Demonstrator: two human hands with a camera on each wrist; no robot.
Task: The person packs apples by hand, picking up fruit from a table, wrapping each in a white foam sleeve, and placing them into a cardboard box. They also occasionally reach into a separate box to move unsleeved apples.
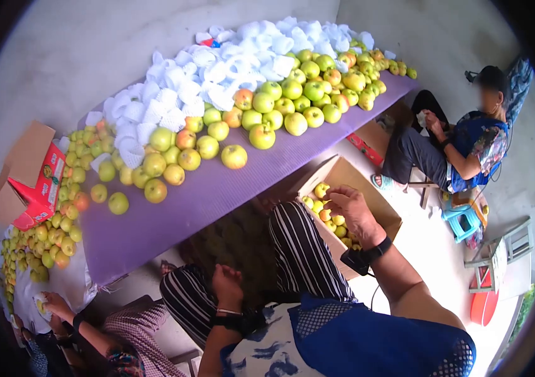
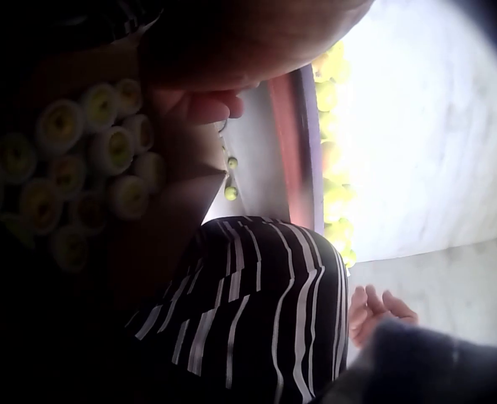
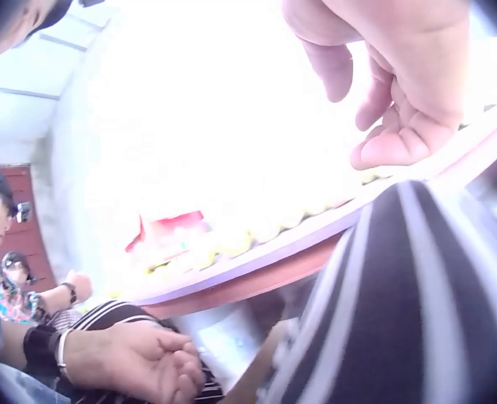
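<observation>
Beside a counter (image 1: 160, 242) bearing apples (image 1: 295, 124) and foam nets (image 1: 173, 81), presumably close for easy wrapping, the right hand (image 1: 352, 210) above a carton (image 1: 377, 204) and left hand (image 1: 227, 286) near a striped knee (image 1: 184, 289) are empty, loosely curled

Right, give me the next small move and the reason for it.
I'd probably lower the right hand to an apple in the cardboard box: that hand looks empty and, in the head view, appears over the box, while the left hand looks empty too.
</observation>
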